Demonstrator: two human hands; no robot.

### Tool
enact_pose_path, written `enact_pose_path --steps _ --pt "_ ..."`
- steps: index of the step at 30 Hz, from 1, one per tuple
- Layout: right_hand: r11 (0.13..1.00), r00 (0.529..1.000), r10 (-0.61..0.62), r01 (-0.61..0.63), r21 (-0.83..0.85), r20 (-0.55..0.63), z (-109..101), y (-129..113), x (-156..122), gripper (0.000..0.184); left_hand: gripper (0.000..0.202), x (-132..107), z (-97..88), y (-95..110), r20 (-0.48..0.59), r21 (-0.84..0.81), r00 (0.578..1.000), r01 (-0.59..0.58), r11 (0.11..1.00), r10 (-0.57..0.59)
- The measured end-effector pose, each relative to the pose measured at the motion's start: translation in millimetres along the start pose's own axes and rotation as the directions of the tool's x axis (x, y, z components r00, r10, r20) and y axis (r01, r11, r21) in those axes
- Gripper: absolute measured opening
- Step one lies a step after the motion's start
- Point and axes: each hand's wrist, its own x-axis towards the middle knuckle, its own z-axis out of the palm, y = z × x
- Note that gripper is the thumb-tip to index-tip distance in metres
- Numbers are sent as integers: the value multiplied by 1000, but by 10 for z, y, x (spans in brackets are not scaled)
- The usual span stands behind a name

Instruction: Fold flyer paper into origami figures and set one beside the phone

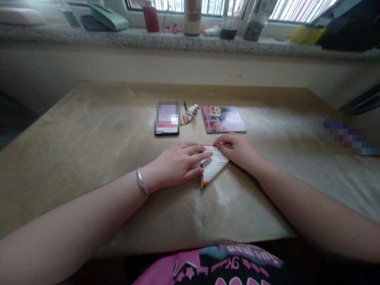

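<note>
A sheet of printed paper (pixel 214 168), folded into a triangle, lies on the brown table in front of me. Its upper face is mostly white with rows of small print, and red and orange show along its edges. My left hand (pixel 190 162) rests on the paper's left side with fingers stretched out flat. At the upper right corner, my right hand (pixel 233 147) has its thumb and fingertips pinched on the paper's edge. A silver bangle (pixel 142 182) circles my left wrist.
Beyond my hands lie a phone (pixel 167 118), a small folded paper figure (pixel 190 114) and a stack of colourful printed sheets (pixel 225 119). A blurred blue item (pixel 350 136) is at the right. Bottles (pixel 192 18) and a red container (pixel 151 18) stand on the stone windowsill (pixel 133 38).
</note>
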Motion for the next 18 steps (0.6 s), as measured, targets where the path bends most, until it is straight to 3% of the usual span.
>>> enact_pose_path --steps 8,18 --pt "1000 999 22 -22 -2 -34 30 15 17 19 45 7 1 29 13 36 1000 -17 999 17" --pt "1000 999 31 -31 -6 -27 21 1 22 20 51 28 27 59 10 42 998 63 997 -63"
